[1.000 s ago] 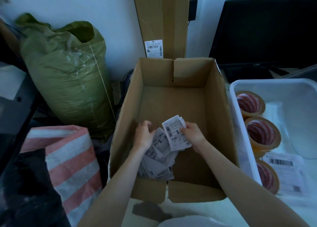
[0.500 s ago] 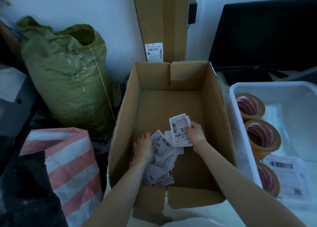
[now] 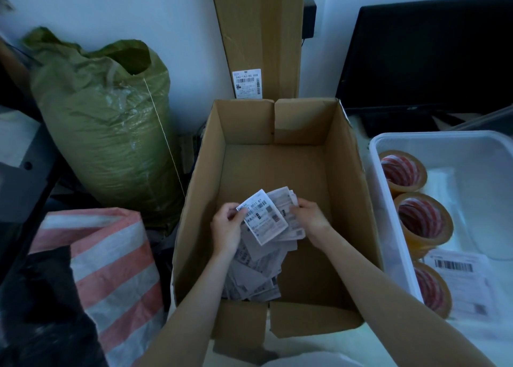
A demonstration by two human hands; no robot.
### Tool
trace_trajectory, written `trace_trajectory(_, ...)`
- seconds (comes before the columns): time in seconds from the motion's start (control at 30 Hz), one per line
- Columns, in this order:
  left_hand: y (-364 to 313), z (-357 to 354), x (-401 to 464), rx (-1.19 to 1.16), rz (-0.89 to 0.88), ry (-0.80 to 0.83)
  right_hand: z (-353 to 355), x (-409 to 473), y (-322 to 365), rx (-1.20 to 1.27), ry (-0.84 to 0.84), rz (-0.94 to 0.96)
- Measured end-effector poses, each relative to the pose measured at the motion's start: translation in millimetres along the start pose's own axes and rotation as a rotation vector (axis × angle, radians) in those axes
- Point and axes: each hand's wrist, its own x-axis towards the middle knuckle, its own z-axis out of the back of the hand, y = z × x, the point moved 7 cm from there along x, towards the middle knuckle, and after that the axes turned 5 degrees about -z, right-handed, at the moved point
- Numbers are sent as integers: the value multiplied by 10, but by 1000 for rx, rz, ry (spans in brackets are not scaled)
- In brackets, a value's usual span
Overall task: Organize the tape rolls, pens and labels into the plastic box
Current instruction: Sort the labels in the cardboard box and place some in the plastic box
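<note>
Inside the open cardboard box (image 3: pixel 352 189) lies a loose heap of white barcode labels (image 3: pixel 255 275). My left hand (image 3: pixel 226 229) pinches one label (image 3: pixel 265 216) by its left edge, lifted above the heap. My right hand (image 3: pixel 308 218) grips a small stack of labels (image 3: pixel 288 200) just behind it. The clear plastic box (image 3: pixel 388 144) stands to the right, with three tape rolls (image 3: pixel 424 223) lined along its left wall and a larger label sheet (image 3: pixel 469 286) lying flat inside. No pens are in view.
A tall flat carton (image 3: pixel 258 33) leans on the wall behind the box. A stuffed green sack (image 3: pixel 105 122) and a red-and-white striped bag (image 3: pixel 105 269) stand at the left. A dark monitor (image 3: pixel 427 53) sits at the back right.
My left hand has come up off the heap with one label and brought it against the stack in my right hand. The right hand has stayed in about the same place.
</note>
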Motion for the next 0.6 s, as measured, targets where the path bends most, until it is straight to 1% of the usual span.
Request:
trace_trajectory(0.07,-45,-26,-22,24,-44,9,-111,-14,-21,27,153,-15)
trace_trajectory(0.13,-103,-54,-53,51,-94,33,-210,-44,-35,-32,271,-7)
trace_trajectory(0.23,-133,-103,-76,76,-113,89,-261,-76,-53,-148,314,9)
trace_trajectory(0.33,-99,-101,-72,131,-114,64,-191,-56,-40,-152,227,18)
trace_trajectory(0.4,-51,-99,-54,335,-146,39,-85,-24,-18,-112,100,25)
trace_trajectory(0.47,16,-202,-61,571,-168,146,16,8,-5,-44,-14,25)
trace_trajectory(0.53,129,-335,-110,716,-94,319,86,28,-10,-1,-83,9)
trace_trajectory(0.6,194,-419,-161,838,-60,434,123,36,-13,22,-120,-3)
